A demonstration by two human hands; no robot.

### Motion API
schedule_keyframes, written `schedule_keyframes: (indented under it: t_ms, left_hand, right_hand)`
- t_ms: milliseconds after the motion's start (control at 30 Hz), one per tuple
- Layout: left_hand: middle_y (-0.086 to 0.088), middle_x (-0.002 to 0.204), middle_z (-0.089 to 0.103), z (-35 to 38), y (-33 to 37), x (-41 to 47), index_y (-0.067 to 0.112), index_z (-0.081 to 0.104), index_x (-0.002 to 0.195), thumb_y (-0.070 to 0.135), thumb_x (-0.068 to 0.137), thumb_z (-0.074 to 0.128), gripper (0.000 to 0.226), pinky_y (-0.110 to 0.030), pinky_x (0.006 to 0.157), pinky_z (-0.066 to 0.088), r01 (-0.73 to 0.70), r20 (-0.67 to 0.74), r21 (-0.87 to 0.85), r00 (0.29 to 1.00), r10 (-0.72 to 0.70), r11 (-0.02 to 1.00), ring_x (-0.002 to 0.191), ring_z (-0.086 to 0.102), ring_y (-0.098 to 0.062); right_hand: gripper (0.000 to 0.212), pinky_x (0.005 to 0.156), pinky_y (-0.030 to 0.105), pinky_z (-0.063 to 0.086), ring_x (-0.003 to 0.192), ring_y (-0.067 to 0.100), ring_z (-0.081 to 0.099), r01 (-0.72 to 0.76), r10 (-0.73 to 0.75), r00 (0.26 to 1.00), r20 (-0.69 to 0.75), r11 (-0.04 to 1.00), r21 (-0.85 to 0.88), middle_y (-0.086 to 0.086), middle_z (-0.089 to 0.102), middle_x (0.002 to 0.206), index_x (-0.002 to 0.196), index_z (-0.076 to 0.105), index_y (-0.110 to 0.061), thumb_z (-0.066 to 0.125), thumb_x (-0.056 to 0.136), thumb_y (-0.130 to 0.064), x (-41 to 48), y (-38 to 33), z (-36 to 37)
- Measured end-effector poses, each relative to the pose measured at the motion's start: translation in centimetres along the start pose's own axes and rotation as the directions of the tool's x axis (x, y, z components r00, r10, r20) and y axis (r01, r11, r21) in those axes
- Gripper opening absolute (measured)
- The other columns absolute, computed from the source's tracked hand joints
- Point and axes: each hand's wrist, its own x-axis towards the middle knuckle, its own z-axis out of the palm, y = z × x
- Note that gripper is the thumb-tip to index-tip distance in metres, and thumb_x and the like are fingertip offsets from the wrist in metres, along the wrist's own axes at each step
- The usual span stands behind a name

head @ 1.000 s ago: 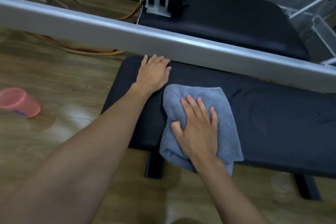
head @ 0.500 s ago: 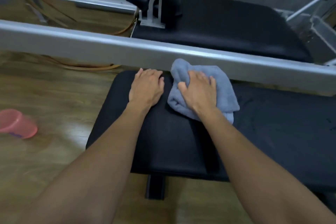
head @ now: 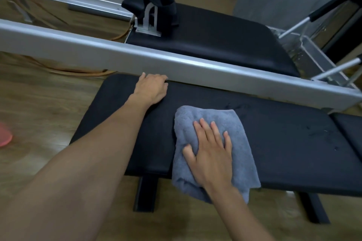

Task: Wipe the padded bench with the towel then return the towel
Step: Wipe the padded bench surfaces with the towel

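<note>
On the towel [head: 242, 123], right hand [head: 213, 155] (flat).

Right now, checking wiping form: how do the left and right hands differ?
The left hand rests on the bare bench; the right hand presses the towel. The left hand is at the far edge by the rail, fingertips hidden; the right hand is near the front edge, fingers spread. Both lie palm down, gripping nothing.
</note>
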Motion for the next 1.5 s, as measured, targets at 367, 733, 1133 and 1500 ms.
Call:
schedule_keyframes:
  t_ms: [367, 733, 1133, 1500]
  left_hand:
    - [-0.019, 0.089, 0.065, 2.2, 2.8, 2.3, 0.002, 0.057, 0.077, 0.026, 0.101, 0.038, 0.039, -0.038, 0.082, 0.038, -0.021, -0.023, -0.263, 1.0, 0.015, 0.964, 0.093, 0.057, -0.039]
    - [-0.021, 0.116, 0.064, 1.6, 4.7, 0.3, 0.006, 0.059, 0.113, 0.043, 0.103, 0.021, 0.054, -0.052, 0.114, 0.017, -0.066, -0.001, -0.069, 0.998, 0.066, 0.995, 0.114, 0.054, -0.038]
    - [-0.021, 0.108, 0.068, 3.6, 9.4, 1.9, 0.004, 0.068, 0.098, 0.046, 0.103, 0.015, 0.068, -0.047, 0.101, 0.033, 0.001, -0.073, -0.104, 0.997, -0.008, 0.995, 0.106, 0.057, -0.039]
    - [-0.009, 0.139, 0.052, 2.8, 9.9, 0.1, 0.012, 0.052, 0.133, 0.039, 0.104, 0.017, 0.053, -0.058, 0.117, 0.003, 0.038, 0.11, 0.021, 0.993, -0.04, 0.999, 0.141, 0.032, -0.029]
  right_hand:
    - [0.037, 0.098, 0.048, 0.033, 0.104, 0.028, 0.057, -0.058, 0.057, 0.998, 0.019, 0.997, 0.052, 0.005, 0.066, 0.107, 0.103, 0.055, -0.018, 0.031, 0.087, -0.041, 19.1, 2.7, 2.2]
    - [0.07, 0.121, 0.047, 0.011, 0.148, 0.018, 0.023, 0.002, -0.009, 0.997, 0.074, 0.996, 0.086, -0.001, 0.034, 0.158, 0.148, 0.04, -0.018, 0.027, 0.086, -0.047, 4.9, 5.2, -0.9]
    - [0.07, 0.118, 0.05, 0.015, 0.146, 0.019, 0.029, -0.027, 0.026, 1.0, 0.005, 0.999, 0.034, -0.003, 0.041, 0.154, 0.144, 0.044, -0.023, 0.022, 0.082, -0.049, 8.9, 8.9, -0.1]
    - [0.053, 0.113, 0.05, 0.023, 0.131, 0.024, 0.045, 0.032, -0.035, 0.999, 0.038, 0.996, 0.08, 0.006, 0.057, 0.136, 0.13, 0.052, -0.017, 0.031, 0.088, -0.042, 15.2, 10.2, 0.5]
